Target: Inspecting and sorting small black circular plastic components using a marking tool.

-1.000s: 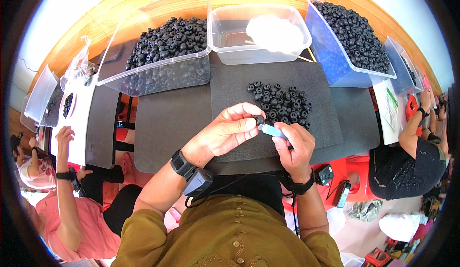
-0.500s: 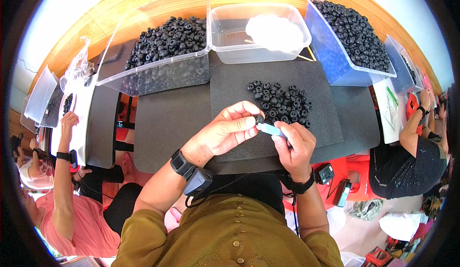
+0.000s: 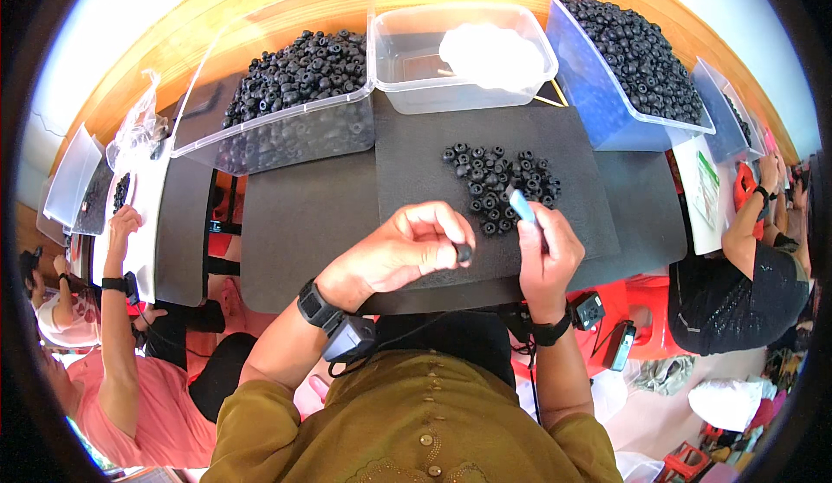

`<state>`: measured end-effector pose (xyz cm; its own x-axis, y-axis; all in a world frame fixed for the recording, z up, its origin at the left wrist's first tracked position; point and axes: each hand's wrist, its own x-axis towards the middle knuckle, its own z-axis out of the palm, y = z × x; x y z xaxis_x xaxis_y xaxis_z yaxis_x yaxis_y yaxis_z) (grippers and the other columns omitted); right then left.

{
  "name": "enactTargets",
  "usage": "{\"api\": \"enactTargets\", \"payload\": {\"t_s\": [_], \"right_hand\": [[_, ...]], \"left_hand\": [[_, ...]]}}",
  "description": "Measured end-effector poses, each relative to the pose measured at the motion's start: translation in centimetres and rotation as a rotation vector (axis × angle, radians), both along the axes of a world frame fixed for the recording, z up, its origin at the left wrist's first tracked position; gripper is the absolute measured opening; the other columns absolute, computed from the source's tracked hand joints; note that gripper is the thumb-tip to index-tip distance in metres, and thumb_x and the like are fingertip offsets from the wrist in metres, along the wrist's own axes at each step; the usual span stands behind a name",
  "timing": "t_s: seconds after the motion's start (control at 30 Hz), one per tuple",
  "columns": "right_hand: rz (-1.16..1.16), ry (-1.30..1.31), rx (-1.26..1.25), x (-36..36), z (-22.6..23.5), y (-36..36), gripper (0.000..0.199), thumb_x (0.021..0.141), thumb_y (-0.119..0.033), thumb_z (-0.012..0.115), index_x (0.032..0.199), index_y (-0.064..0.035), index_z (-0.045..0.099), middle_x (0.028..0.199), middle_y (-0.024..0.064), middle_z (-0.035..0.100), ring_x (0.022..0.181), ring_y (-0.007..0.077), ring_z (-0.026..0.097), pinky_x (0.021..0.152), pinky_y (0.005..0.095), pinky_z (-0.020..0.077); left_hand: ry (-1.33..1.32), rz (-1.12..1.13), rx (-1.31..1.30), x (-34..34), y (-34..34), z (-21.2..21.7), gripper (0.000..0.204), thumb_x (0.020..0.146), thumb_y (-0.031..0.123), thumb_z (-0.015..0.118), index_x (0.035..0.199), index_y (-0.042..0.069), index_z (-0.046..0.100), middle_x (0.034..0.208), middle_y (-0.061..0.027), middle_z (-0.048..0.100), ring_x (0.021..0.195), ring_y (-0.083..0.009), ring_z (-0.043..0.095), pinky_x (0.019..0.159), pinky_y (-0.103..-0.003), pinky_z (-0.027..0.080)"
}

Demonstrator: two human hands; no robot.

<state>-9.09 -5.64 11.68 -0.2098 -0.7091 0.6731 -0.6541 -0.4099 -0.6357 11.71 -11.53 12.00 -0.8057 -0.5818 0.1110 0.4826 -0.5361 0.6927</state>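
Note:
My left hand pinches one small round black part between thumb and fingertips, just above the table's near edge. In my right hand is a light blue stick-like tool, held between thumb and fingers with its pale tip pointing up and away. The tool's lower end is hidden in the fist. Tool and part are apart. Just beyond both hands, a loose pile of black ring-shaped parts with holes lies on the dark mat.
Behind the mat stand a clear bin of black parts, a shallow clear box with a white bundle in it, and a bluish bin heaped with parts. A person in pink sits at left; another in black at right.
My hands have drawn apart. The tool has come away from the black part and tilted upward, while my left hand has lowered toward me, still pinching the part.

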Motion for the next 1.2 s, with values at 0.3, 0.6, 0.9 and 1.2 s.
{"api": "enactTargets", "payload": {"t_s": [0.3,0.6,0.9,1.2], "right_hand": [[0.284,0.041,-0.009,0.0,0.0,0.4,0.042,0.078,-0.012,0.074,0.118,-0.0021,0.064,0.068,0.0059,0.056,0.053,0.0168,0.051,0.05,0.0295,0.0405],[0.375,0.18,-0.067,0.0,-0.3,0.0,0.039,0.08,-0.014,0.072,0.118,-0.0086,0.067,0.068,0.0068,0.059,0.054,0.0226,0.055,0.05,0.0346,0.044],[0.245,-0.103,0.001,-0.9,-0.5,0.7,0.024,0.088,-0.01,0.062,0.108,0.0033,0.066,0.078,0.01,0.064,0.064,0.0159,0.058,0.059,0.0272,0.0444],[0.148,-0.483,0.177,-2.8,0.2,-0.6,0.028,0.101,-0.019,0.05,0.117,0.0005,0.06,0.075,0.0004,0.058,0.059,0.0035,0.043,0.053,0.0196,0.0341]], "left_hand": [[-0.027,0.074,0.151,-0.4,-0.7,-0.4,0.02,0.09,0.009,0.068,0.108,0.007,0.057,0.106,-0.0059,0.062,0.093,-0.0149,0.061,0.082,-0.025,0.051],[-0.045,0.096,0.163,-1.9,-0.1,-1.7,0.015,0.093,0.007,0.063,0.107,0.007,0.06,0.108,-0.006,0.064,0.1,-0.017,0.062,0.089,-0.032,0.051],[-0.08,0.487,-0.133,1.4,-1.2,4.0,0.02,0.085,0.005,0.07,0.1,0.007,0.058,0.103,-0.008,0.061,0.09,-0.0175,0.061,0.075,-0.026,0.052],[-0.645,1.252,-0.938,11.9,-9.7,9.9,0.016,0.085,-0.004,0.066,0.099,0.003,0.064,0.11,-0.0071,0.064,0.099,-0.0104,0.059,0.086,-0.025,0.049]]}}
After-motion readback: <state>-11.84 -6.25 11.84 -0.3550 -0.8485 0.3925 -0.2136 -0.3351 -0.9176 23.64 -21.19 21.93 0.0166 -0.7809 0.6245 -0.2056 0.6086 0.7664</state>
